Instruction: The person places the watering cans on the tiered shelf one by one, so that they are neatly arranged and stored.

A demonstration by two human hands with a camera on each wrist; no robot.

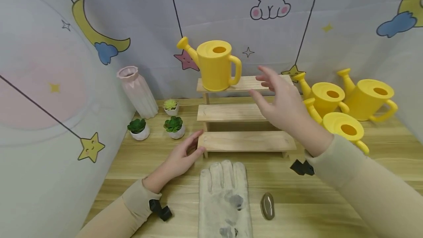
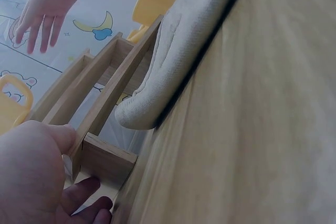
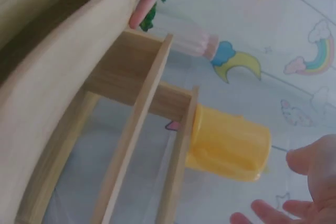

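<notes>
At upper centre, the can (image 1: 215, 69) stands on the stand (image 1: 246, 141). The right hand (image 1: 281, 100) hovers nearby, empty, fingers spread; the left hand (image 1: 180, 158) touches the stand's lower-left end, fingers loose. A bump could topple the can.

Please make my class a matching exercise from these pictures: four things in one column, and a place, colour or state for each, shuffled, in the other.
1. Left hand
2. Right hand
3. Vase
4. Stone

A. Pale pink
B. Raised, holding nothing
C. Beside the glove
D. Touching the bottom shelf

Pairs: 1-D, 2-B, 3-A, 4-C
</notes>
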